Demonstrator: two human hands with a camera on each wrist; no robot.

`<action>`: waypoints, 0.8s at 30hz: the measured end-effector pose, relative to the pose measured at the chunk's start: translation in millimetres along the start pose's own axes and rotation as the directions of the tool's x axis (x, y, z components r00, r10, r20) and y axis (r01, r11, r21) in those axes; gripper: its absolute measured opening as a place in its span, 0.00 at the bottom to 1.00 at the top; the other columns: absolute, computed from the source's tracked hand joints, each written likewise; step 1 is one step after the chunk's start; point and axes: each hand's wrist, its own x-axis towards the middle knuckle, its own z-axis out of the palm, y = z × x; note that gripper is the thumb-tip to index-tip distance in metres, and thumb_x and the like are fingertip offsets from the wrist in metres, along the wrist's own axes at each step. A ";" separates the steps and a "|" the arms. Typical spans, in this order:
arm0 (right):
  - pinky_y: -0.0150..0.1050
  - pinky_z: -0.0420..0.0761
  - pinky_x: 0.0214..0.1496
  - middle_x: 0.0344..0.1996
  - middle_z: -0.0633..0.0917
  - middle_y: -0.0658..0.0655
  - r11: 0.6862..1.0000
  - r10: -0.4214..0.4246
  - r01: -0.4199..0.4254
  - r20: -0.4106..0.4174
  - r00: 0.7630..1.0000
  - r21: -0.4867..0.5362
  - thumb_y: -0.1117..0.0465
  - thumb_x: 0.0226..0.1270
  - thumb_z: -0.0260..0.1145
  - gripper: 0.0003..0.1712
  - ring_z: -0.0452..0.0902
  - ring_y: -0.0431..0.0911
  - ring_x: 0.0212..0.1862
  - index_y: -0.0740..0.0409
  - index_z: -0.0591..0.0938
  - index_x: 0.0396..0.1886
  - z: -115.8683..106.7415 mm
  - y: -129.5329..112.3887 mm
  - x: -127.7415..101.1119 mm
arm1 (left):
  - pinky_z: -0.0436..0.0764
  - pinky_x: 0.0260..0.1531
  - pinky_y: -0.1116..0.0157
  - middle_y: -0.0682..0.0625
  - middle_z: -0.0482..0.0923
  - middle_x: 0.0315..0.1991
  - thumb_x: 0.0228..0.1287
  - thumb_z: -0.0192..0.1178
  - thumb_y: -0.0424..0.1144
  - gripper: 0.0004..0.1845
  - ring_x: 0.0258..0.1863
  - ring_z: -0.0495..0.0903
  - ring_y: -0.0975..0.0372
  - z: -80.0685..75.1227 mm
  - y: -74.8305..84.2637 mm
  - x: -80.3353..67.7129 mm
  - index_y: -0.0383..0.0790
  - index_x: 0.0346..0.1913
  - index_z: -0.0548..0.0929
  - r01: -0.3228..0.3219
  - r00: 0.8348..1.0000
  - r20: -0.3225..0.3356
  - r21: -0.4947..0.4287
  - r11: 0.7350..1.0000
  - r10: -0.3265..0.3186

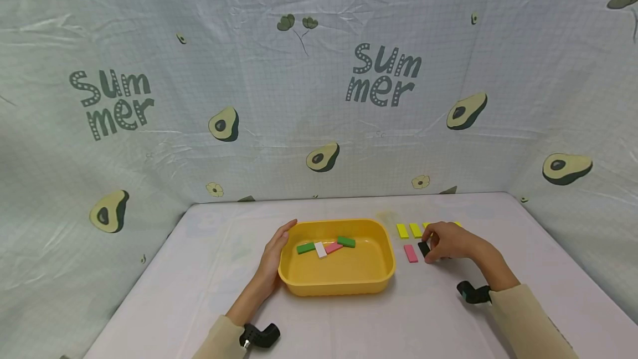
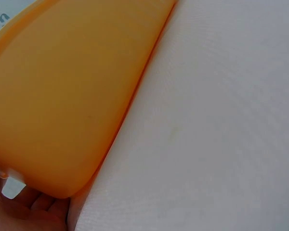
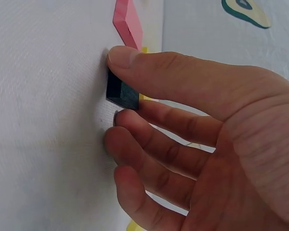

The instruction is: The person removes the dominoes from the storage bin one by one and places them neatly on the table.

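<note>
A yellow plastic tub (image 1: 336, 287) stands on the table, holding two green blocks (image 1: 346, 242), a white block (image 1: 320, 250) and a pink block (image 1: 333, 247). Along its left wall lies my left hand (image 1: 271, 256), fingers stretched out against the outside. Up close in the left wrist view, those fingers touch the tub's corner from outside. To the right of the tub, my right hand (image 1: 448, 241) pinches a black block (image 1: 423, 249) low at the tabletop. In the right wrist view, the thumb overlaps one end of that block (image 3: 120, 91), with the other fingers bent loosely.
Beside the black block lies another pink block (image 1: 411, 253). Behind them runs a row of yellow blocks (image 1: 402, 231), partly hidden by my right hand. A white cloth (image 1: 319, 71) printed with avocados rises at the table's back edge and along the sides.
</note>
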 end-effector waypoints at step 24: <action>0.38 0.82 0.36 0.36 0.82 0.55 0.998 -0.059 0.059 -0.044 0.997 -0.003 0.58 0.61 0.77 0.25 0.77 0.46 0.32 0.62 0.81 0.55 -14.6 -9.5 -11.8 | 0.51 0.82 0.44 0.41 0.57 0.82 0.86 0.36 0.46 0.27 0.82 0.54 0.47 0.4 -2.2 -1.4 0.42 0.80 0.62 -0.017 1.000 0.003 -0.001 1.000 0.017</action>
